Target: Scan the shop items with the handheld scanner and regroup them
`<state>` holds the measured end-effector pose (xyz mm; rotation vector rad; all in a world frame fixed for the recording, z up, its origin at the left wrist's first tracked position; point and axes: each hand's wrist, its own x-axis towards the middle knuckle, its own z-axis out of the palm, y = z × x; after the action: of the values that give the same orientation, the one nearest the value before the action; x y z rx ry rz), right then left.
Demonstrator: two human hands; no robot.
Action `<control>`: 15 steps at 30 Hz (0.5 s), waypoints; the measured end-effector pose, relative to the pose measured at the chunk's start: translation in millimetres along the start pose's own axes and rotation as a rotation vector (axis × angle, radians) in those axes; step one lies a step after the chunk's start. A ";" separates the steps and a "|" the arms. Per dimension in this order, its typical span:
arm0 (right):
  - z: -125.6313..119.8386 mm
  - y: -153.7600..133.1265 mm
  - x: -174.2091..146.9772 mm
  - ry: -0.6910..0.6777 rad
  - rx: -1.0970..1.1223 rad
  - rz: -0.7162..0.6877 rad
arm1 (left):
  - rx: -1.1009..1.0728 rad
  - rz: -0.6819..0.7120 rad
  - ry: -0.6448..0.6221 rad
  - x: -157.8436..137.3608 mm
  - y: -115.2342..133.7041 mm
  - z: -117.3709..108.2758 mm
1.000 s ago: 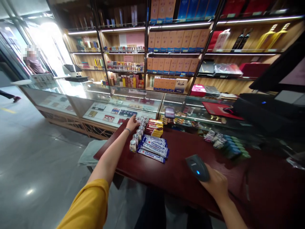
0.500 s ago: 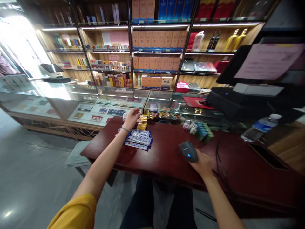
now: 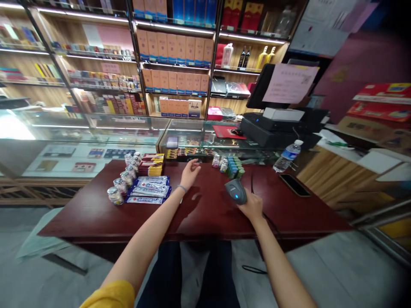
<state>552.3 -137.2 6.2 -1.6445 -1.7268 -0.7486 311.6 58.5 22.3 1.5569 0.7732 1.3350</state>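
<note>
My right hand is wrapped round a dark barcode scanner, whose blue light is on, above the red-brown table. Over the middle of the table, my left hand has its fingers apart and nothing in them. To its left lie silvery-blue long packets, a stack of brown and yellow boxes and a row of small jars. Beyond the scanner stand a few more small jars and a group of green and blue small packs.
A water bottle and a phone are at the right of the table. Behind it runs a glass counter with a monitor on it. A stool stands at the left.
My left hand has moved right, away from the yellow boxes, to the middle of the table. My view has swung right. The scanner stays in my right hand.
</note>
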 end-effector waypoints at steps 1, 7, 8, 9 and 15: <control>0.1 4.3 -1.2 -0.001 -0.006 0.007 | -0.003 -0.009 -0.010 -0.1 -5.0 9.9; 4.7 16.1 -9.2 0.000 0.004 -0.033 | 0.023 -0.048 -0.086 2.7 -33.5 62.4; 5.9 16.4 -10.2 0.000 0.010 -0.053 | 0.033 -0.043 -0.103 4.5 -37.8 70.4; 6.9 16.5 -11.0 0.000 0.015 -0.067 | 0.043 -0.035 -0.118 6.7 -41.9 78.2; 7.9 15.1 -11.3 0.011 0.040 -0.028 | 0.160 0.059 -0.166 25.6 -62.8 117.7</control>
<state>567.2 -137.5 -7.9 -1.5898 -1.7490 -0.7305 437.7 77.5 -24.6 1.8047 0.7499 1.1911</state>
